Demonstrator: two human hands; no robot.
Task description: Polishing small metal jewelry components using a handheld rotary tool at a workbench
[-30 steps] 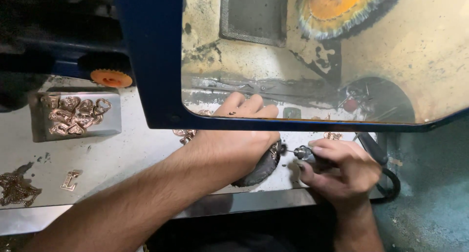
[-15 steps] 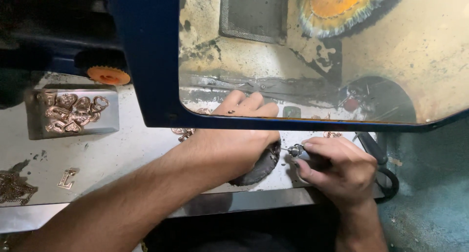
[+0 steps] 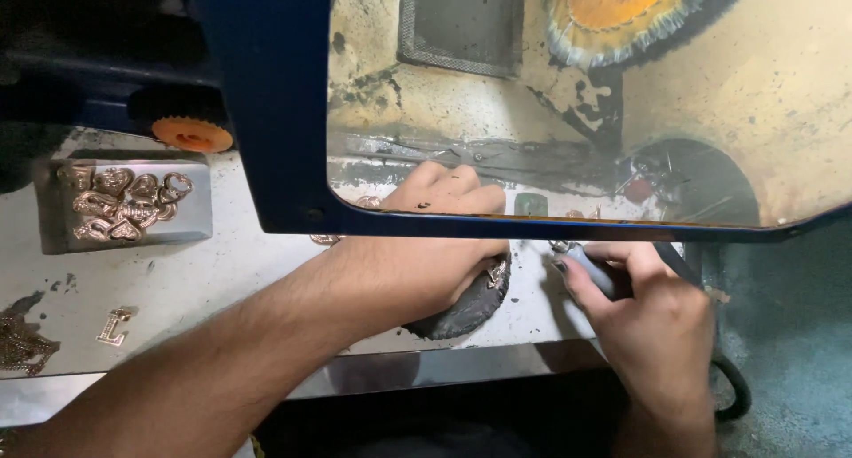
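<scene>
Left hand [image 3: 426,249] comes in from 8 o'clock, forearm across the metal bench [image 3: 248,272], and lies clenched over a dark round pad [image 3: 461,307], pressing a small gold-coloured piece [image 3: 497,272] against the pad's top edge; fingertips poke up past the blue frame [image 3: 266,112] and show behind the clear shield [image 3: 577,94]. Right hand [image 3: 652,320] comes up from 5 o'clock, wrapped round a slim grey hand tool [image 3: 590,272] w/ its tip pointing toward 10 o'clock, just beside the small piece; can't tell if tip and piece actually touch. A dark cord [image 3: 732,391] loops off at 4 o'clock of the right hand, by the bench edge. At 9 o'clock, well apart from both hands, a shallow metal tray [image 3: 191,214] holds a heap of heart-shaped gold-coloured pendants [image 3: 124,205]. Nearer the front edge, approx 8 o'clock, a letter-shaped pendant [image 3: 114,327] lies flat on the bench, and a tangle of more gold bits [image 3: 22,343] sits at the far left edge. An orange knob [image 3: 191,134] sits at 12 o'clock of the tray, under the dark machine body. Behind the shield, at 1 o'clock, an orange and yellow buffing wheel [image 3: 621,14] w/ frayed rim; the wall around it is grimy and stained.
</scene>
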